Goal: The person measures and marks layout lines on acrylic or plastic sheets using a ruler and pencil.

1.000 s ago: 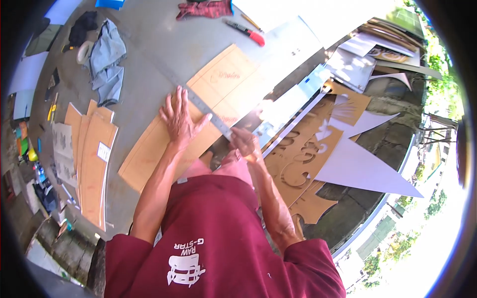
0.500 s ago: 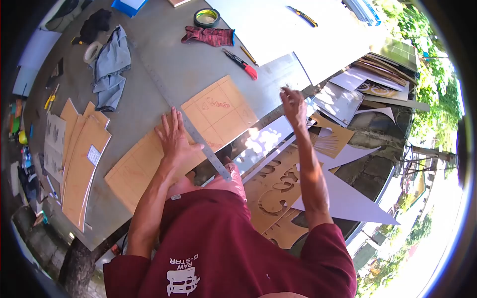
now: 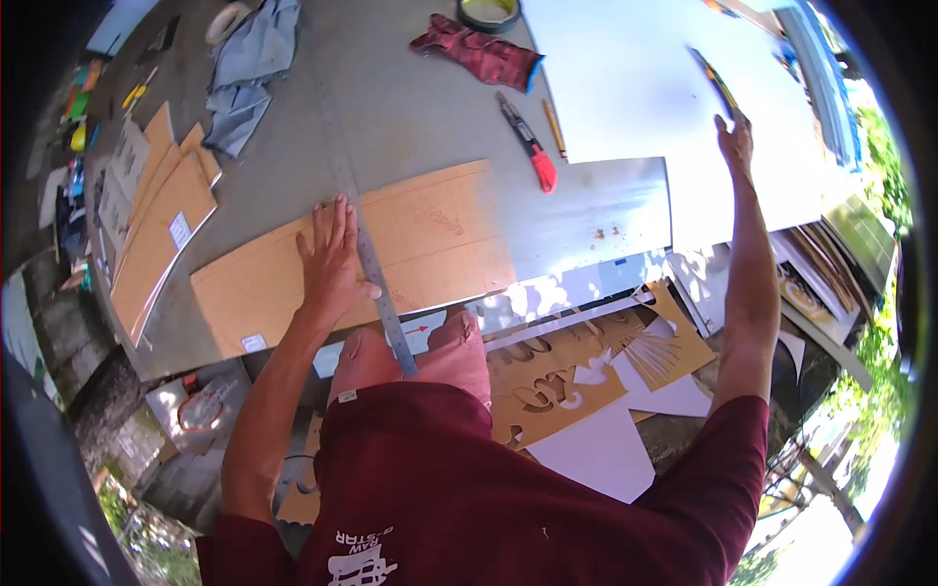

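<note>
My left hand (image 3: 330, 264) lies with fingers spread on a long metal ruler (image 3: 369, 259) and the brown board (image 3: 264, 278) beneath it. The ruler crosses the board, and its near end reaches over the table edge toward my lap. Red pencil marks and lines show on the board to the right. My right hand (image 3: 737, 146) is stretched far out over the white sheet (image 3: 616, 88). Its thumb and fingers are apart at the near end of a yellow and black utility knife (image 3: 718, 83), which lies on the sheet. Whether they touch it is hard to see.
A red utility knife (image 3: 532, 146), a pencil (image 3: 554, 127), a red glove (image 3: 479, 54) and a tape roll (image 3: 489, 12) lie beyond the board. Grey cloth (image 3: 249, 73) and stacked brown pieces (image 3: 166, 215) are at the left. Cut-out boards (image 3: 557, 376) sit below the table edge.
My right hand has moved from above the table's near edge out to the yellow and black utility knife. My left hand stays on the ruler. The view has shifted and turned.
</note>
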The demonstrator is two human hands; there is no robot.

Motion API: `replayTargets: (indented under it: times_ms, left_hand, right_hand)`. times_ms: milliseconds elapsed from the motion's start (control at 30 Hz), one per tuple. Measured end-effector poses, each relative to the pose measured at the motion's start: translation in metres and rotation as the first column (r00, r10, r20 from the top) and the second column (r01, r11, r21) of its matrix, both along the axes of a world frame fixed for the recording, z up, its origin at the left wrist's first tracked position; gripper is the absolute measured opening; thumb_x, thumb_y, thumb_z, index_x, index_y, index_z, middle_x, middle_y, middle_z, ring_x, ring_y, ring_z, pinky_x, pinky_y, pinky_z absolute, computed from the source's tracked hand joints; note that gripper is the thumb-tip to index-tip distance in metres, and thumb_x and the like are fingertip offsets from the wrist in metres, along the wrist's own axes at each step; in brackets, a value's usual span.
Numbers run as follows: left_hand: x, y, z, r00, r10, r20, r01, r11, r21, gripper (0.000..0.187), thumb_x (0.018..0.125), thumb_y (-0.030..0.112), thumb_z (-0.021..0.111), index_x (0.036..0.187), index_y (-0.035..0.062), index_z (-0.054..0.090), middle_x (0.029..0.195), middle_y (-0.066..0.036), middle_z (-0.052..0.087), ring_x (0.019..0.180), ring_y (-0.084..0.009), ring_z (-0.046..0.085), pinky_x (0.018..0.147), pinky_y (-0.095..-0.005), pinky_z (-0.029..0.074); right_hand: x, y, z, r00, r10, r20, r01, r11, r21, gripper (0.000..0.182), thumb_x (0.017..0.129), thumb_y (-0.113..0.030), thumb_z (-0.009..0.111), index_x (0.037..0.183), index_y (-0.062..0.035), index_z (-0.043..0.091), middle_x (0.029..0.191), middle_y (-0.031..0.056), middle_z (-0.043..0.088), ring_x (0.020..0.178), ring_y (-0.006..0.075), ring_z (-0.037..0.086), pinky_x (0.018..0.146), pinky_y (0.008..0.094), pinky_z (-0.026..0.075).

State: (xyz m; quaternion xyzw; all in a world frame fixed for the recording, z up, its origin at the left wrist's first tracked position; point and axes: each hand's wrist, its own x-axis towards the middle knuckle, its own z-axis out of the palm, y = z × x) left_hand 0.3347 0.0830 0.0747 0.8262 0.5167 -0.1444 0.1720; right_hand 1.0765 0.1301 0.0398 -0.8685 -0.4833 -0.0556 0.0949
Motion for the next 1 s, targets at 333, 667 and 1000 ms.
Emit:
replayTargets:
  times_ms: [333, 667, 1000]
  left_hand:
    - [-0.001, -0.004, -0.001, 1.000, 0.012, -0.016, -0.011, 0.998, 0.059, 0.136, 0.048, 0.033, 0.097, 0.158, -0.0007, 0.025, 0.171, -0.012, 0.012, 0.153, -0.0430, 0.018, 0.112, -0.0655, 0.030]
    - [-0.008, -0.004, -0.010, 0.999, -0.030, -0.016, 0.031, 0.996, 0.079, 0.130, 0.054, 0.041, 0.096, 0.158, 0.0006, 0.029, 0.171, -0.011, 0.009, 0.154, -0.0427, 0.016, 0.110, -0.0696, 0.030]
    - [-0.013, -0.001, -0.011, 0.998, -0.061, -0.010, 0.062, 0.996, 0.056, 0.124, 0.064, 0.048, 0.091, 0.159, 0.0011, 0.027, 0.171, -0.013, 0.009, 0.152, -0.0463, 0.016, 0.110, -0.0717, 0.027]
  right_hand:
    - [0.128, 0.058, -0.061, 0.988, -0.011, 0.155, 0.047, 0.972, -0.228, 0.067, 0.100, -0.059, 0.048, 0.152, -0.0180, 0.044, 0.152, 0.0183, 0.047, 0.140, 0.0398, 0.045, 0.113, 0.0567, 0.038]
    - [0.161, 0.052, -0.075, 0.964, -0.217, 0.153, 0.257, 0.908, -0.331, 0.068, 0.073, -0.064, 0.076, 0.103, -0.0036, 0.078, 0.104, 0.0182, 0.075, 0.100, 0.0307, 0.072, 0.088, 0.0452, 0.053]
    - [-0.179, -0.122, 0.032, 0.314, 0.187, -0.931, 0.269, 0.923, 0.276, 0.032, 0.097, -0.007, 0.068, 0.124, 0.0039, 0.056, 0.103, 0.0149, 0.072, 0.097, 0.0248, 0.073, 0.082, 0.0332, 0.060]
